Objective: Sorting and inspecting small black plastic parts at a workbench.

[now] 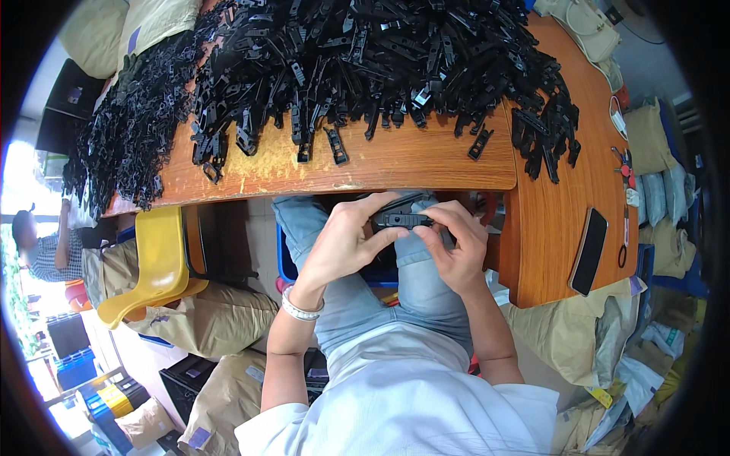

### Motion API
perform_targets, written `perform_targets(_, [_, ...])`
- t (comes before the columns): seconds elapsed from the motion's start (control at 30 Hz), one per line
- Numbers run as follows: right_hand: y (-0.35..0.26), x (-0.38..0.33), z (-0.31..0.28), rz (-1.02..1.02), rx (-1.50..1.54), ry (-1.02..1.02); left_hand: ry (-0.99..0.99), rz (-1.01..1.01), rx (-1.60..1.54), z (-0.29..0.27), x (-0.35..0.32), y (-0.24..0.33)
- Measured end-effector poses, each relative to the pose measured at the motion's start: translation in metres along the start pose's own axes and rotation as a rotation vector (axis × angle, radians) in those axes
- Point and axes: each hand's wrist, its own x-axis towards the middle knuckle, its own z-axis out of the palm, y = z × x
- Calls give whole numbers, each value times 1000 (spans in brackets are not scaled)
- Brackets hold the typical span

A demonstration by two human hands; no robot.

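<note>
In front of my lap, just below the table edge, a black slotted plastic part [404,220] is held between both hands. My left hand [346,237] pinches its left end with thumb and fingers, a white bracelet on the wrist. At the other end, my right hand [458,242] grips it with thumb and bent fingers. Beyond, a big heap of similar black plastic parts [365,64] covers the far side of the wooden table [426,163]. A few single parts, such as one black clip-like piece [335,145], lie near the front edge.
A heap of smaller black pieces [137,114] spreads at the left. On the right wing lie a phone [588,251] and red-handled pliers [626,171]. A yellow chair [163,262] stands left, sacks [220,315] around it. A blue bin [286,262] is below; another person [57,247] is far left.
</note>
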Motion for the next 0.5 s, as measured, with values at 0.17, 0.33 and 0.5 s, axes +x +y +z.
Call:
perform_targets(0.17, [-10,15,5,-144,-158,109,93,108,6,7,-6,-2])
perform_targets(0.33, [0,8,3,27,74,-58,193,263,61,15,-11,-7])
perform_targets(0.5, [-4,12,-2,1,135,-123,51,54,-342,10,-15,-11])
